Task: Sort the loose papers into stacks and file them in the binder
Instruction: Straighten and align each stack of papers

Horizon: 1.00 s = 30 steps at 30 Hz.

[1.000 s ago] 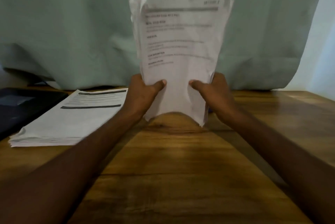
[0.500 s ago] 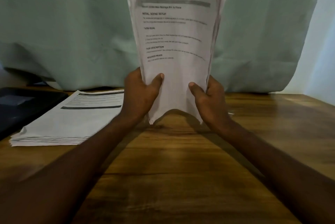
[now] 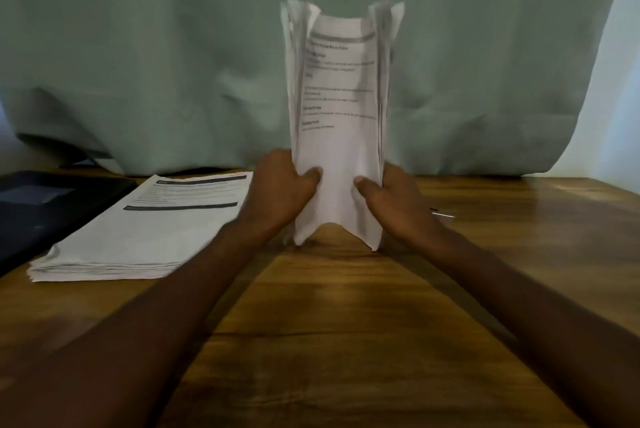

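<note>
A thick bundle of printed white papers [image 3: 341,136] stands upright on its bottom edge on the wooden table [image 3: 346,341], bowed so its side edges curl toward me. My left hand [image 3: 280,192] grips its lower left side and my right hand [image 3: 394,199] grips its lower right side, thumbs on the front sheet. A second stack of papers [image 3: 145,233] lies flat to the left. The dark binder [image 3: 41,209] lies closed at the far left, partly cut off by the frame.
A pale green curtain [image 3: 173,64] hangs right behind the table's back edge. A small thin metallic object [image 3: 443,214] lies on the table just right of my right hand.
My hands have squeezed the bundle inward, so it is narrower and curled. Its bottom corners have come down onto the table.
</note>
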{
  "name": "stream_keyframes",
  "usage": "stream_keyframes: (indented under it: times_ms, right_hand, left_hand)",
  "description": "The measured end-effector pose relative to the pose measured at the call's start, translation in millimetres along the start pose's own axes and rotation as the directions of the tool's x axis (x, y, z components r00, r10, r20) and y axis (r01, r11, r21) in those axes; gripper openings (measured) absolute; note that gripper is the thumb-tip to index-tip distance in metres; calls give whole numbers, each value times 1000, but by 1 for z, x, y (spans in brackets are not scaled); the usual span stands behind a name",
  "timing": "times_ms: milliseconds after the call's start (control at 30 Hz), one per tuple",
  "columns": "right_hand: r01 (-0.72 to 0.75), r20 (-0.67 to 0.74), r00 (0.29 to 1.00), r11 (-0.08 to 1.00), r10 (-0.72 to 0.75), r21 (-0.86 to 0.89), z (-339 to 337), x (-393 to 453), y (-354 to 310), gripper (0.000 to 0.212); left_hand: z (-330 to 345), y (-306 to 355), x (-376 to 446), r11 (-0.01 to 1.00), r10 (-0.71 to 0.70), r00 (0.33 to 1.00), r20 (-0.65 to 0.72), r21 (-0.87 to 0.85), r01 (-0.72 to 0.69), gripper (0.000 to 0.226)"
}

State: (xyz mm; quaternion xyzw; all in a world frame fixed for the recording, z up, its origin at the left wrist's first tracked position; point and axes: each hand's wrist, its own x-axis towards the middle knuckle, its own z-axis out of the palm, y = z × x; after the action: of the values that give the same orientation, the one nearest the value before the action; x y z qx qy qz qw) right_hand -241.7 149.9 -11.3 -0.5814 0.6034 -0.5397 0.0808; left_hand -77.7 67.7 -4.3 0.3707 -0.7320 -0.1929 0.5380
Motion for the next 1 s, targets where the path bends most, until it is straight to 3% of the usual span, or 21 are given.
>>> stream_keyframes:
  times_ms: [100, 300, 433, 533, 700, 833, 900, 1000]
  right_hand:
    - [-117, 61, 991, 993, 118, -16, -2, 2, 8, 36]
    - [56, -74, 996, 998, -58, -29, -6, 4, -1, 35]
    - [-165, 89, 980, 978, 177, -129, -5, 4, 3, 38]
    - [-182, 150, 970, 980, 193, -85, -6, 3, 6, 39]
    - [-61, -17, 998, 995, 60, -75, -5, 4, 3, 36]
    - [-320, 183, 925, 943, 332, -90, -3, 4, 6, 49]
    - [-305, 191, 931, 951, 310, -56, -4, 5, 7, 54]
    - [-144, 54, 989, 987, 141, 71, -8, 8, 4, 44]
  left_hand:
    - [3, -7, -3, 995, -37, 998, 49, 99, 32, 42]
    - [0, 10, -7, 995, 92, 993, -79, 42, -88, 35]
    - [5, -7, -5, 993, -71, 997, 39, 101, 67, 42]
    - [4, -7, -7, 994, -84, 996, 31, 75, 81, 46]
    - [0, 0, -4, 998, 43, 997, -56, 52, -40, 40]
    - [4, -12, -7, 986, -21, 999, 34, 166, 16, 45]
    - [2, -11, -7, 990, -19, 1000, 24, 139, 15, 45]
    - [-3, -4, -3, 990, 58, 998, 13, 131, -59, 44]
